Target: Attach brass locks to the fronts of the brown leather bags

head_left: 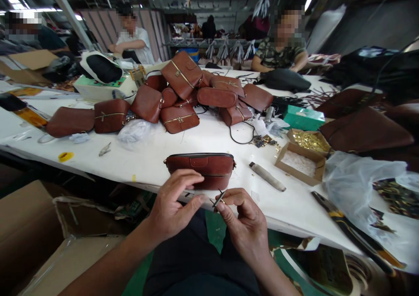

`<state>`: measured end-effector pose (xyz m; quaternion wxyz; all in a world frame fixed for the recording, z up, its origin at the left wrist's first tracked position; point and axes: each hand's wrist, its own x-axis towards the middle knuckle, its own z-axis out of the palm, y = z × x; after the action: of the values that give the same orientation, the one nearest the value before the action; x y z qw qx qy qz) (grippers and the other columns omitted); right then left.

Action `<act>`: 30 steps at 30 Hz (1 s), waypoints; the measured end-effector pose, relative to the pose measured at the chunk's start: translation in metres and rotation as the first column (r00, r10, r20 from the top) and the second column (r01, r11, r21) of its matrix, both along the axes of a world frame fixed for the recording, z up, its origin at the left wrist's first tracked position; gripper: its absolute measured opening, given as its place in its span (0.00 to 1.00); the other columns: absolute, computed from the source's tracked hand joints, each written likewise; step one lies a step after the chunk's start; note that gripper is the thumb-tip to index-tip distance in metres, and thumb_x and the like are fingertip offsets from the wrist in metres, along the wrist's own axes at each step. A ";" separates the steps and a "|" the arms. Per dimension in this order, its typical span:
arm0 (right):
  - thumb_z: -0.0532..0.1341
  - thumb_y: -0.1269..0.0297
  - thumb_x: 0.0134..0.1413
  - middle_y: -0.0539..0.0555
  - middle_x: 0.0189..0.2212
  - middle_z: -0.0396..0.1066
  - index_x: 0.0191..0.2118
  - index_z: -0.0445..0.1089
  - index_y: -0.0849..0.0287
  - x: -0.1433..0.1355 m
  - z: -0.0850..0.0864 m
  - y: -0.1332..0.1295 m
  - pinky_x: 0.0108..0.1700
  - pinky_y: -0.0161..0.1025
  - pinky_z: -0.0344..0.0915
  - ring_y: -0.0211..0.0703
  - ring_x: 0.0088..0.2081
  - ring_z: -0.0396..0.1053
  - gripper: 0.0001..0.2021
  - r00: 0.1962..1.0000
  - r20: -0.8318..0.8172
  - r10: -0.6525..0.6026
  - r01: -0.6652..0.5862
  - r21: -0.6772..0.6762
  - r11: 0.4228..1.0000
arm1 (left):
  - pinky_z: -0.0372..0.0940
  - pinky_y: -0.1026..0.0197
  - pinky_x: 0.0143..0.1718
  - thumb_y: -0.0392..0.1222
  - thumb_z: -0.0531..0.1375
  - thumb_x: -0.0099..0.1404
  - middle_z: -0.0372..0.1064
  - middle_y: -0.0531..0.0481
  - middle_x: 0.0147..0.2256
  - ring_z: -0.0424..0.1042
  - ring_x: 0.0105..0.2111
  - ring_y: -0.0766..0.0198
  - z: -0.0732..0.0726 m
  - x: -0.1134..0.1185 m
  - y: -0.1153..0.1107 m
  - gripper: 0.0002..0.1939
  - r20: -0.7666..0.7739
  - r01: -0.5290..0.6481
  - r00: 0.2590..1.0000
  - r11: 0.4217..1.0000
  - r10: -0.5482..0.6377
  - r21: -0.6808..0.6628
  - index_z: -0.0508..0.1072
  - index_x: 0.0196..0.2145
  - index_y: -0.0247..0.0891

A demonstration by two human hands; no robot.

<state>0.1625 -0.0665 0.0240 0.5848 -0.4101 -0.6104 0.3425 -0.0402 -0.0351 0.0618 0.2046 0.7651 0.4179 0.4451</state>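
Observation:
A brown leather bag [216, 168] with dark piping and a zip across its front lies at the table's near edge. My left hand [173, 202] is open in front of its lower left side, fingers extended and thumb apart. Whether those fingertips touch the leather I cannot tell. Close to the bag's lower right, my right hand [244, 213] pinches a small dark metal piece with thin pointed prongs [218, 198] between thumb and fingers. The piece is too small to name exactly. My left thumb tip is close to it.
Several brown bags [180, 119] are heaped at mid-table. To the right are a grey-handled tool [267, 177], a box of white bits [319, 173], a box of gold fittings [322, 145] and long-handled pliers [355, 232]. Yellow tape [66, 156] lies left. Two co-workers sit across the table.

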 end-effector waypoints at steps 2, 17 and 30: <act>0.67 0.70 0.65 0.52 0.36 0.74 0.35 0.74 0.54 -0.007 0.001 0.012 0.44 0.43 0.68 0.44 0.39 0.73 0.06 0.999 0.039 -0.022 0.022 0.014 1.000 | 0.67 0.49 0.58 0.38 0.66 0.68 0.71 0.41 0.55 0.70 0.56 0.51 0.006 -0.011 0.017 0.21 -0.166 -0.125 0.972 0.966 0.164 0.226 0.72 0.58 0.39; 0.68 0.70 0.63 0.50 0.35 0.74 0.35 0.73 0.55 -0.049 -0.019 0.072 0.42 0.41 0.68 0.42 0.38 0.73 0.06 0.982 0.094 -0.165 0.147 0.181 0.973 | 0.66 0.50 0.45 0.37 0.58 0.74 0.74 0.44 0.44 0.69 0.43 0.53 0.013 -0.035 0.056 0.11 -0.619 0.067 0.733 0.876 0.282 0.478 0.74 0.51 0.35; 0.65 0.72 0.65 0.50 0.36 0.72 0.36 0.72 0.54 -0.042 -0.019 0.084 0.45 0.41 0.66 0.43 0.41 0.71 0.06 0.989 0.140 -0.050 0.028 0.153 0.988 | 0.70 0.54 0.43 0.36 0.56 0.73 0.78 0.45 0.49 0.80 0.43 0.52 0.042 -0.030 0.081 0.19 -0.723 0.077 0.677 0.990 -0.138 -0.117 0.69 0.60 0.40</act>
<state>0.1204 0.0172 0.0053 0.5752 -0.4001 -0.6670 0.2535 -0.0698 0.0457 0.1036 0.0766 0.8937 0.4356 0.0751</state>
